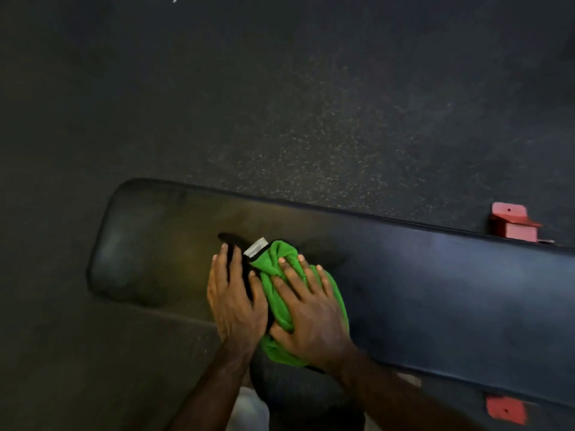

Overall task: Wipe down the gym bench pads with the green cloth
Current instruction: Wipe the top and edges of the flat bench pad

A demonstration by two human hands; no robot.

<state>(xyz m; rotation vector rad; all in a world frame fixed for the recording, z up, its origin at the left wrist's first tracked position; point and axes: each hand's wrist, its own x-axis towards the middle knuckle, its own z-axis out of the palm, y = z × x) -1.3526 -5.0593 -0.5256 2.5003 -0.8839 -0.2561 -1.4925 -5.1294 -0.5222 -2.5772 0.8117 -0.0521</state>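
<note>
A long black bench pad [435, 290] runs from left of centre to the right edge of the head view. A bunched green cloth [280, 281] with a black edge and a white tag lies on the pad near its middle. My right hand [311, 312] lies flat on top of the cloth, fingers spread. Beside it, my left hand [233, 300] presses on the cloth's black left edge and on the pad.
Dark speckled rubber floor [311, 104] surrounds the bench. A red metal bracket of the frame [513, 225] sticks out behind the pad at the right, and a red foot plate [505, 410] shows below the pad's near edge.
</note>
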